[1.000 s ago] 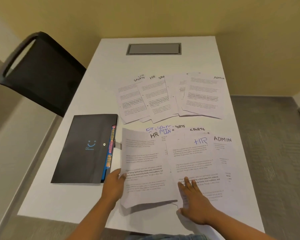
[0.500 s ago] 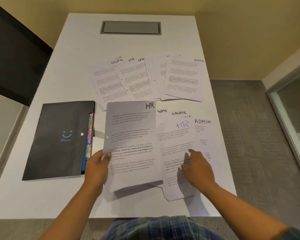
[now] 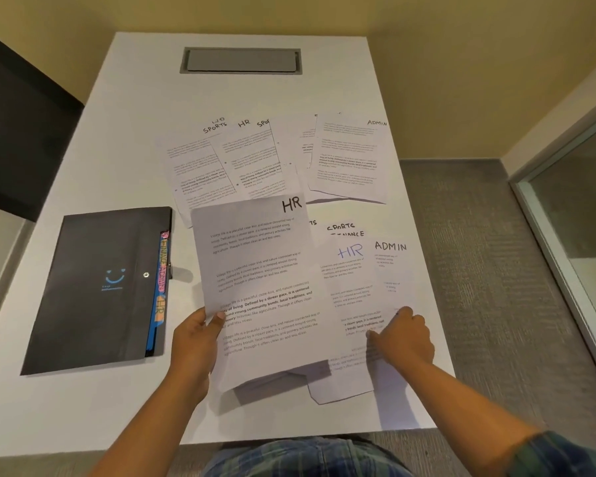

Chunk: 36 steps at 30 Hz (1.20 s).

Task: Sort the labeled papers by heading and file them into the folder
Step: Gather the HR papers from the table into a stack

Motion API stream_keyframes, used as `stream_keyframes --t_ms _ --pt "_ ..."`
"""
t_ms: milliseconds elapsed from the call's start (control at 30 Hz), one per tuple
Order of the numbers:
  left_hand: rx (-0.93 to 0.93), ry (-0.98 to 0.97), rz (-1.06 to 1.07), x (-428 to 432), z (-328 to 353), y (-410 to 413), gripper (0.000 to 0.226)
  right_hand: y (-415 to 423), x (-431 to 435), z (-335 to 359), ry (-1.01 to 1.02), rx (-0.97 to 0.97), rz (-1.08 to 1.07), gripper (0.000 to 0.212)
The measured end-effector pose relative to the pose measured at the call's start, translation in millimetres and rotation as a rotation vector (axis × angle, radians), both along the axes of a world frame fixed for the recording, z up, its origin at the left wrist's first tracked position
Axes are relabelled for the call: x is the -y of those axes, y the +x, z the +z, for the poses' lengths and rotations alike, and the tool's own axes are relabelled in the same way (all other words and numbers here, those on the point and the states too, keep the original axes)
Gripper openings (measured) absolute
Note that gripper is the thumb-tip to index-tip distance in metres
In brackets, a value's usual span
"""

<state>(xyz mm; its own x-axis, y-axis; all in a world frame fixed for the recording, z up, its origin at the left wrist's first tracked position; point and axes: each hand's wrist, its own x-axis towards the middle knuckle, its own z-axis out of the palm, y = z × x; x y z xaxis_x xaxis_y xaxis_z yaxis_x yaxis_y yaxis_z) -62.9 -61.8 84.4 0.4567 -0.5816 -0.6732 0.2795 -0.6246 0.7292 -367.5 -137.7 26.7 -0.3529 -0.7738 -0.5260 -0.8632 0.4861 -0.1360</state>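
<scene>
left hand (image 3: 195, 342) clamps the black hr sheet (image 3: 255, 270), lifted — probably to match headings. right hand (image 3: 403, 339) fingers pinch the blue hr sheet (image 3: 350, 273).

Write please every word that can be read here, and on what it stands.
"HR", black: held sheet in the left hand.
"Village life is a peaceful, close-knit": its print.
"HR", blue: flat sheet at the right hand.
"ADMIN": near right sheet.
"SPORTS", "FINANCE" (cut): covered near sheets.
"SPORTS", "HR", "ADMIN": far row.
"FINANCE", "ADMIN", "HR": folder tabs.
Print under the logo: too small.
</scene>
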Motion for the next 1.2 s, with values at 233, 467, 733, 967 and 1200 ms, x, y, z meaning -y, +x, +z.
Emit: stream_keyframes --t_ms 233,467,733,967,1200 --pt "0.009 0.017 -0.009 1 1 0 0.015 -12 10 -5 0.03 0.138 -0.087 0.049" --pt "0.028 0.005 -0.008 4 5 2 0.013 -19 9 3 -0.149 0.379 -0.176 0.023" --pt "0.102 -0.037 0.061 5 4 17 0.015 -25 16 51 -0.343 0.856 -0.648 0.005" --pt "0.156 -0.073 0.107 -2 2 26 0.016 -20 15 105 -0.365 1.155 -0.723 0.003" --pt "0.17 -0.111 0.0 5 8 11 0.017 11 14 125 -0.294 1.309 -0.612 0.009"
